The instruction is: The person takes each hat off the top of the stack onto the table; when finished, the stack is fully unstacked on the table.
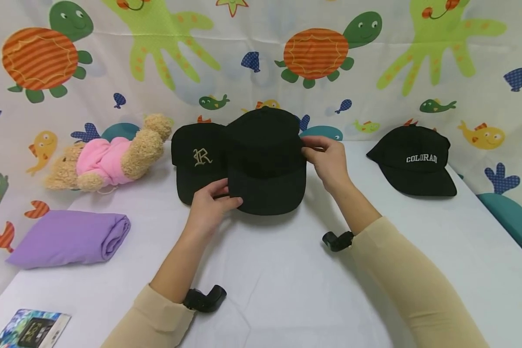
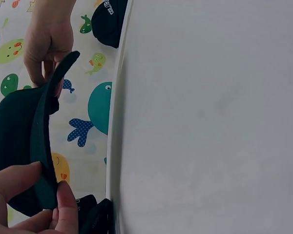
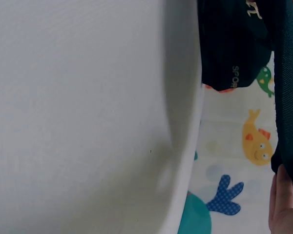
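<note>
A plain black baseball cap point(image 1: 265, 154) is held up between both hands, its brim facing me and angled down. My left hand point(image 1: 210, 205) pinches the brim's left edge; in the left wrist view the thumb point(image 2: 19, 180) lies on one face and the fingers on the other. At the cap's right side, my right hand point(image 1: 330, 162) grips the edge between thumb and fingers. Partly hidden behind it on the left is a second black cap point(image 1: 191, 174) with a gold letter R. In the right wrist view, the brim of the held cap point(image 3: 289, 92) runs down to the right fingers.
A black cap point(image 1: 413, 162) lettered COLORADO sits at the right. To the left lie a teddy bear point(image 1: 106, 162) in pink, a folded purple cloth point(image 1: 69, 237) and a colourful flat packet point(image 1: 32, 328). The white table point(image 1: 287, 290) backs onto a sea-animal curtain point(image 1: 243, 29).
</note>
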A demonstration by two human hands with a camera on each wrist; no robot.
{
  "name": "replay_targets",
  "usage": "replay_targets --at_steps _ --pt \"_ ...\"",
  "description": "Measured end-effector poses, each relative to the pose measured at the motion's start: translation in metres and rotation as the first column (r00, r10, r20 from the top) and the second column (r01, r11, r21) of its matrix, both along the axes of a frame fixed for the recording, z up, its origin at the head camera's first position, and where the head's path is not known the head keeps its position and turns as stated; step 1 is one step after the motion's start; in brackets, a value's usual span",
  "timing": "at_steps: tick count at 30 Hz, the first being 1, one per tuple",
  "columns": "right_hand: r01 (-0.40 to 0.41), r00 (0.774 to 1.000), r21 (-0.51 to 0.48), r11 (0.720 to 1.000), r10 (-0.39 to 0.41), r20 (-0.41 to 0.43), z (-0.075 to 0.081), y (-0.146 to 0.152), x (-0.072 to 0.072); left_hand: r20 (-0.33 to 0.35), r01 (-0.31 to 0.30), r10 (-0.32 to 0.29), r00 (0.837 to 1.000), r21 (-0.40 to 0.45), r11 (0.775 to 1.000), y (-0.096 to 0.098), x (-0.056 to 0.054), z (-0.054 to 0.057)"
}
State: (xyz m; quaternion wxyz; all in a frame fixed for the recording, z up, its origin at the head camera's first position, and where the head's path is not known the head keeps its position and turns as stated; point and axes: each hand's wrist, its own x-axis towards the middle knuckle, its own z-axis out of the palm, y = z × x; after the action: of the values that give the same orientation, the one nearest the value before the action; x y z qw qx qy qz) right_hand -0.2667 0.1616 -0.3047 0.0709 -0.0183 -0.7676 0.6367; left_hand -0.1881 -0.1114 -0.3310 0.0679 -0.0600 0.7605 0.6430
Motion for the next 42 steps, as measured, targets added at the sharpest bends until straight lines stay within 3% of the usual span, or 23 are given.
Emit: replay_targets --at_steps 17,27,42 --pt "0.075 0.997 -0.008 0.997 -0.075 0.030 0.000 0.030 0.006 -0.018 0.020 -0.020 1.000 0.024 1.000 0.033 -0.011 -0.008" --pt "0.144 0.988 -0.011 0.990 -0.143 0.058 -0.008 0.046 0.006 -0.006 0.015 -0.014 1.000 0.100 0.995 0.055 -0.018 -0.015" --pt "0.166 0.985 0.003 0.986 -0.166 0.051 -0.009 0.057 0.006 0.027 0.001 -0.005 1.000 0.143 0.990 0.071 -0.024 -0.020"
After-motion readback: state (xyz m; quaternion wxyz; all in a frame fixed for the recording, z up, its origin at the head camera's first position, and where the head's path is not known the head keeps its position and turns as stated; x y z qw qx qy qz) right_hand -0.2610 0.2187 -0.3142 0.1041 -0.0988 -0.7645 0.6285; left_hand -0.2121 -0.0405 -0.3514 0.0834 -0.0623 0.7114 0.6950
